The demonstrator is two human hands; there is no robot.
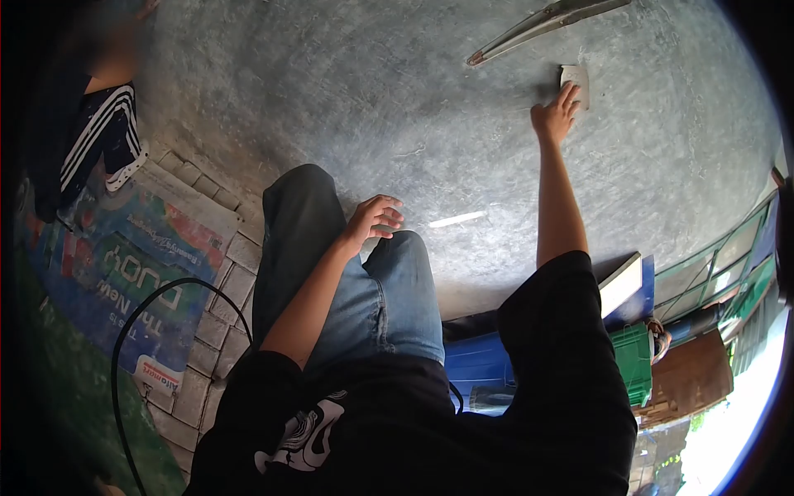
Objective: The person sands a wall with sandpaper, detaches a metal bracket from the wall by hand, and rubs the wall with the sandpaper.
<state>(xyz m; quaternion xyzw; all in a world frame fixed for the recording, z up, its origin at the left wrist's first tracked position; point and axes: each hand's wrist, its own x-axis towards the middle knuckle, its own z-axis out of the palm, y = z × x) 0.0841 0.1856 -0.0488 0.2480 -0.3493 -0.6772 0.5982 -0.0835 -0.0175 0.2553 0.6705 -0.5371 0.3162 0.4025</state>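
Observation:
My right hand (556,116) reaches far forward over the grey concrete floor (413,99). Its fingers are stretched out and overlap the near edge of a small, flat, pale grey-beige piece (576,80), which may be card or sandpaper. Just beyond lies a long, narrow, metallic object (538,29) with a reddish tip; its kind is unclear. My left hand (373,221) hovers by my bent knee, with nothing in it and its fingers loosely curled and apart. To its right a thin bright white strip (456,219) shows on the floor; whether object or light, I cannot tell.
At the left, another person's leg in dark striped shorts (99,132) is by a printed banner (149,281) on paving blocks (207,331). A black cable (124,347) loops beside me. Blue plastic (484,364), a green crate (633,360) and a rack (719,264) stand right.

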